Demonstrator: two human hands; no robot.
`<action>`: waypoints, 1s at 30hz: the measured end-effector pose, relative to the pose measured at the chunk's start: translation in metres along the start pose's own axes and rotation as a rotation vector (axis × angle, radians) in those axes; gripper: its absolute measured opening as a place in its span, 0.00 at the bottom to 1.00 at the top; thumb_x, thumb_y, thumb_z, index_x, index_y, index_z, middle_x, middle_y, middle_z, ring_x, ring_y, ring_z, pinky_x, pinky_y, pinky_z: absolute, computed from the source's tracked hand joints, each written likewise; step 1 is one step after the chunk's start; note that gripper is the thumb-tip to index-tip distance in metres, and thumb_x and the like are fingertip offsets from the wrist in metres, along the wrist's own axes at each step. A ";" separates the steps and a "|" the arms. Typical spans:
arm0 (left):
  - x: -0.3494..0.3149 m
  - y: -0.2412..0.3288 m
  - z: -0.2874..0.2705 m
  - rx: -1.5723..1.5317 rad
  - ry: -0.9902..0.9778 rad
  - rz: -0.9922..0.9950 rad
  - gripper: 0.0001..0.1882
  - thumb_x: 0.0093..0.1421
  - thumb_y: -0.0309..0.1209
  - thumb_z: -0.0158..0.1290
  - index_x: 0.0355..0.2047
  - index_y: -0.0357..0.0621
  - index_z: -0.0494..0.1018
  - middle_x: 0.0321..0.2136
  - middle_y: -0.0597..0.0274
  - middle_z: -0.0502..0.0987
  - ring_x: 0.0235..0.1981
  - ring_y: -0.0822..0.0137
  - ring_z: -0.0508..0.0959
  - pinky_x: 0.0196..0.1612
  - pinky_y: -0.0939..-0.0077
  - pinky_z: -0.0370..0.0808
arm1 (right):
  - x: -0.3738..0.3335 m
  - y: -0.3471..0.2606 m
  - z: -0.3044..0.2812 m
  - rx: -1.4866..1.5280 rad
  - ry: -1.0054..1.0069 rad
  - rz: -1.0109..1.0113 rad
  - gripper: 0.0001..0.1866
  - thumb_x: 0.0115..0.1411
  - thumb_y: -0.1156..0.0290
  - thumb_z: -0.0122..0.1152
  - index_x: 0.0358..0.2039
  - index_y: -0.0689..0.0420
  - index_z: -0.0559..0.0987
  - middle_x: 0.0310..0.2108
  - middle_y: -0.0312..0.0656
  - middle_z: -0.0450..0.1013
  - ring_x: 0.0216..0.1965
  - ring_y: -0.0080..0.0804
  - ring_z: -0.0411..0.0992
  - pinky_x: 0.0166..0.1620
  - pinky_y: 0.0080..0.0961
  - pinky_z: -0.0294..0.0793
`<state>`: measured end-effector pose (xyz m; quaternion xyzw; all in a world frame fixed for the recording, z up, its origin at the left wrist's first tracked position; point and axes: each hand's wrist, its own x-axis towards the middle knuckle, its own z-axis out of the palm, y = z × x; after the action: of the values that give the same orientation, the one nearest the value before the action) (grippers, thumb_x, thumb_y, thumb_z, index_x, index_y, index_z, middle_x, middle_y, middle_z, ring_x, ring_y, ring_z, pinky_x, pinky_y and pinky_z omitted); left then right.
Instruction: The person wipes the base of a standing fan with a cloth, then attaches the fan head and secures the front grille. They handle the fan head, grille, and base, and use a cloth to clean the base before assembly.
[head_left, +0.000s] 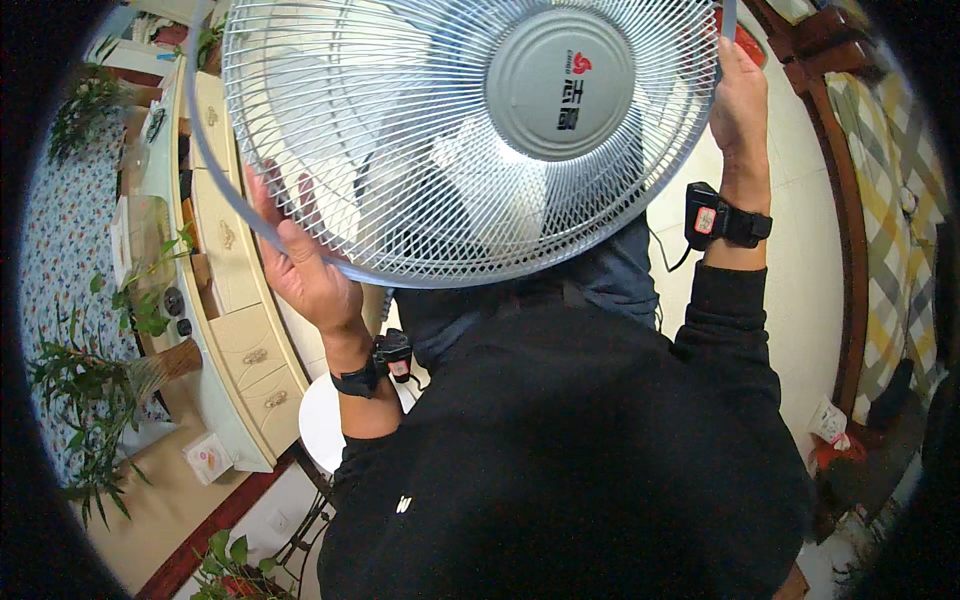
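In front of me, at the top of the head view, is a round fan grille (430, 225) of silvery wire with a grey disc (562, 85) at its centre. A blue-grey ring (213, 165) runs round its edge, standing a little apart from the wires on the left. Pale blade shapes show through the wires; whether they are fixed to the grille I cannot tell. My left hand (305, 277) is closed on the lower left rim, thumb in front and fingers behind. My right hand (740, 108) grips the right rim, with some fingers hidden behind the edge.
On the left stands a cream cabinet (230, 245) with drawers, potted plants (85, 395) beyond it. A white round stool top (322, 425) is near my left forearm. At the right is a wooden seat with a checked cover (870, 200). Wrist devices (705, 215) sit on both wrists.
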<state>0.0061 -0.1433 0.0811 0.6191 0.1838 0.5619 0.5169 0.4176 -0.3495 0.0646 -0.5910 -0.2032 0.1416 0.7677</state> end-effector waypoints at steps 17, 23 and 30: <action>0.001 -0.013 0.012 0.014 0.239 -0.035 0.26 0.79 0.41 0.40 0.66 0.33 0.65 0.64 0.46 0.72 0.61 0.56 0.76 0.63 0.58 0.74 | 0.002 0.028 -0.017 -0.316 0.054 -0.369 0.17 0.77 0.66 0.49 0.52 0.66 0.78 0.41 0.37 0.81 0.37 0.18 0.76 0.42 0.15 0.74; 0.000 -0.012 0.005 -0.026 0.211 -0.064 0.25 0.79 0.40 0.41 0.67 0.33 0.65 0.63 0.46 0.72 0.60 0.56 0.76 0.64 0.57 0.74 | 0.004 0.030 -0.020 -0.305 0.068 -0.429 0.17 0.77 0.65 0.51 0.51 0.67 0.81 0.38 0.36 0.81 0.36 0.18 0.76 0.41 0.15 0.74; -0.005 -0.012 0.001 -0.088 0.173 -0.082 0.27 0.78 0.39 0.43 0.70 0.34 0.61 0.67 0.46 0.68 0.63 0.54 0.73 0.67 0.54 0.71 | 0.002 0.039 -0.020 -0.082 0.070 -0.392 0.16 0.76 0.66 0.53 0.51 0.66 0.82 0.40 0.38 0.82 0.37 0.19 0.78 0.40 0.16 0.77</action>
<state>0.0092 -0.1433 0.0686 0.5371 0.2280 0.5992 0.5482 0.4301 -0.3556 0.0233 -0.5754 -0.2933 -0.0397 0.7624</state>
